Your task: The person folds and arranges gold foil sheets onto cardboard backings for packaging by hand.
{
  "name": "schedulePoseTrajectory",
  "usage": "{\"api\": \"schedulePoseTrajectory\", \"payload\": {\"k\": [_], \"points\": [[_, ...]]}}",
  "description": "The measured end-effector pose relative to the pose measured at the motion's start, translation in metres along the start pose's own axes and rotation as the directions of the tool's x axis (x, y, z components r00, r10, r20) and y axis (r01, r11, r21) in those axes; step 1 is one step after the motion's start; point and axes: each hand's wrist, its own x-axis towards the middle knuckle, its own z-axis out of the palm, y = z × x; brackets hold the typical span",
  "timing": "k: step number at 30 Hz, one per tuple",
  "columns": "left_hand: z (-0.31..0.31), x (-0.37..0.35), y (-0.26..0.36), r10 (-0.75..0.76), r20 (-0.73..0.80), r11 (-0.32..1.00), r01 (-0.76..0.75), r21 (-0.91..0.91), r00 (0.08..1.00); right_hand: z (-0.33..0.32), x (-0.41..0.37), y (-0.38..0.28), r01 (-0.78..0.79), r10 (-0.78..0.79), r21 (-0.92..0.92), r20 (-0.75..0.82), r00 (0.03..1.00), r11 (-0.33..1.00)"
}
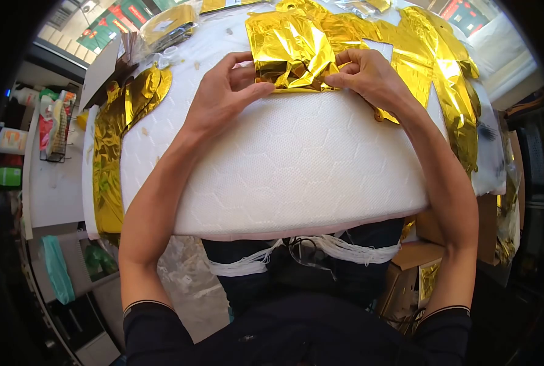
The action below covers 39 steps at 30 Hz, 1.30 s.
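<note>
Both of my hands pinch a crumpled, folded piece of gold foil [291,56] that rests on a thick white foam pad [284,165]. My left hand [229,91] holds its left edge between thumb and fingers. Gripping the right edge of the same foil is my right hand [363,76]. More flat gold foil shapes [430,55] spread behind and to the right of the held piece.
Another gold foil sheet [116,134] hangs over the pad's left side. A shelf with bottles and a wire rack [49,128] stands at far left. Cardboard boxes [406,268] and clear plastic wrap lie on the floor below, beside white strings [345,250].
</note>
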Motion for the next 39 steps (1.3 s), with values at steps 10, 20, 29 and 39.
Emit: {"api": "schedulePoseTrajectory", "payload": {"k": [10, 20, 29, 39], "points": [[0.002, -0.009, 0.011, -0.008, -0.126, 0.924, 0.056, 0.379, 0.992, -0.001, 0.0, -0.005, -0.026, 0.026, 0.001, 0.033, 0.999, 1.0], [0.006, -0.002, 0.008, -0.015, -0.171, 0.857, 0.1, 0.505, 0.985, 0.0, 0.0, -0.007, -0.047, 0.047, 0.01, 0.009, 0.999, 0.999], [0.009, -0.003, 0.005, 0.025, -0.165, 0.815, 0.076, 0.575, 0.986, -0.005, 0.011, -0.002, -0.067, 0.066, 0.004, 0.074, 0.995, 0.998], [0.001, -0.01, 0.006, 0.09, -0.177, 0.723, 0.058, 0.689, 0.98, -0.011, 0.012, -0.023, -0.157, 0.156, -0.006, 0.144, 0.977, 0.988]]}}
